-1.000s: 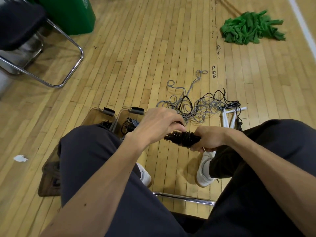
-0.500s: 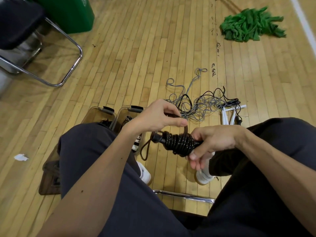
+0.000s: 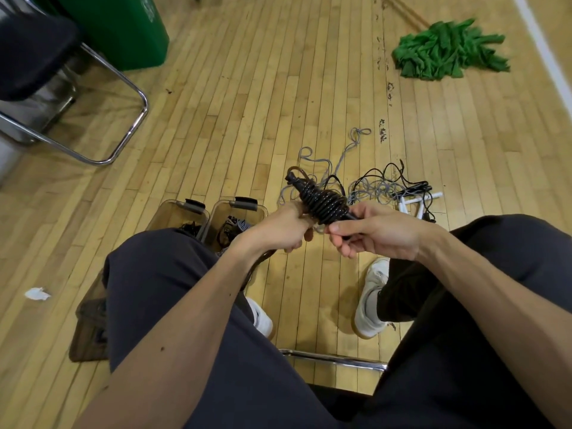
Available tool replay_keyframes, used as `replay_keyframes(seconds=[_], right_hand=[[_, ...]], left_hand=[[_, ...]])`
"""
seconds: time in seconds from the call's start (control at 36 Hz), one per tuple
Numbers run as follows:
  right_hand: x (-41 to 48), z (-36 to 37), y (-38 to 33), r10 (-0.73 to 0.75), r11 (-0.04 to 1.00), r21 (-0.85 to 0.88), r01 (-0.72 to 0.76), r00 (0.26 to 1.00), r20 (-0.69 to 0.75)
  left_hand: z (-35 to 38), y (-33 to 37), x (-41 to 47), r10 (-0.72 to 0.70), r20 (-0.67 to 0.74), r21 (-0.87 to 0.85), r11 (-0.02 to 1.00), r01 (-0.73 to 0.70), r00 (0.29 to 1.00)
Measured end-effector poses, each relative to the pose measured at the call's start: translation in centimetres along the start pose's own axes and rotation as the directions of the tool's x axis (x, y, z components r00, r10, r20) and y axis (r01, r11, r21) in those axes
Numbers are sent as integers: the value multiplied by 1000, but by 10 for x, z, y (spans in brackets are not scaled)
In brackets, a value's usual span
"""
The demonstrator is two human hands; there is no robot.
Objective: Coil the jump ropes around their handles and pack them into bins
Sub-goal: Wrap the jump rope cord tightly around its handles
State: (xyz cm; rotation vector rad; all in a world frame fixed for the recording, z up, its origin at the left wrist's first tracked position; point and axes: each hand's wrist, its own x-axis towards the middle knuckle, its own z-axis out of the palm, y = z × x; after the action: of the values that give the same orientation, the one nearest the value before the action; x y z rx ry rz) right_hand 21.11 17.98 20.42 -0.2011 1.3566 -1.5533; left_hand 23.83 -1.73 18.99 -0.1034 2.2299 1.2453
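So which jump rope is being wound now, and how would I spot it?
Look above the wooden floor, in front of the seated person's knees. The right hand pinches a black rope bundle. Unlike the loose grey and black tangle on the floor behind, it is wound tight round its handles.

The black rope (image 3: 323, 203), coiled around its handles (image 3: 292, 180), tilts in midair; tangled ropes (image 3: 371, 187) lie beyond; two clear bins (image 3: 244, 204) hold coils.
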Motion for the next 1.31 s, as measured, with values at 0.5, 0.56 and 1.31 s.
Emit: replay_keyframes(seconds=[0.5,0.56,1.31], right_hand=[[11,-21,8,48,984,-151,-99,949,-313],[13,-25,11,50,975,-181,-125,927,-373],[10,-1,13,519,767,-605,-214,761,388]], left_hand=[[-4,0,-14,18,39,112,993,-22,999],[-7,-1,-15,51,10,165,985,-52,999],[-15,15,-38,180,101,-72,982,-173,978]])
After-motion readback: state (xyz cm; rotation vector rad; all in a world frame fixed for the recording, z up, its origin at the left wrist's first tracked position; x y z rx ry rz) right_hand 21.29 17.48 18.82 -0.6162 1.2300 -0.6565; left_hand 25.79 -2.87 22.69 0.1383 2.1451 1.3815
